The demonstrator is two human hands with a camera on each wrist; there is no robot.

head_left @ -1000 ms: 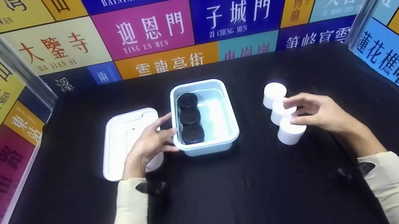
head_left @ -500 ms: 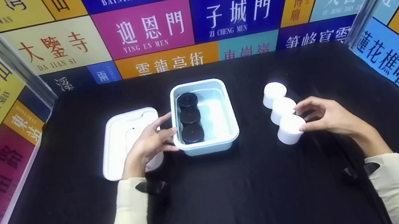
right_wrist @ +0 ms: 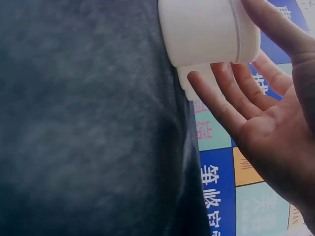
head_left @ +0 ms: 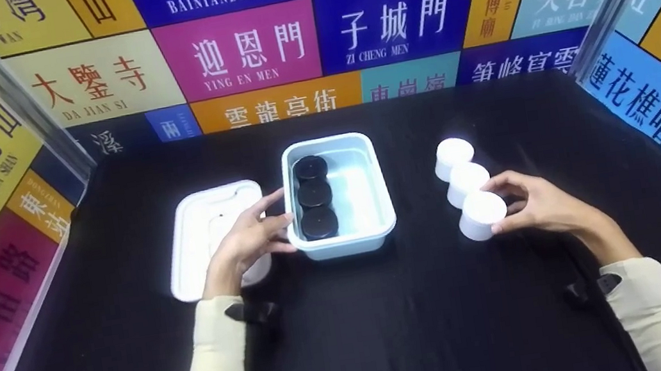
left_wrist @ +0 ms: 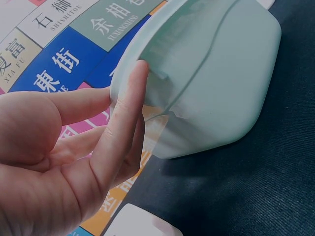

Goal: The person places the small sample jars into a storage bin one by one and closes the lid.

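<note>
Both hands were engaged: right hand (head_left: 534, 208), lately above the middle jar, had dropped to cup the nearest white jar (head_left: 481, 215) toward the surface's right edge; left hand (head_left: 251, 239), fingers straight, stayed against the tub (head_left: 376, 231).

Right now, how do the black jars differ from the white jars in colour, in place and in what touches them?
The black jars are dark; the white jars are bright. The black jars stand inside the tub; the white jars stand on the black cloth. The right hand touches the nearest white jar; no hand touches a black jar, and the left hand rests on the tub. Both are three upright round jars in a row.
</note>
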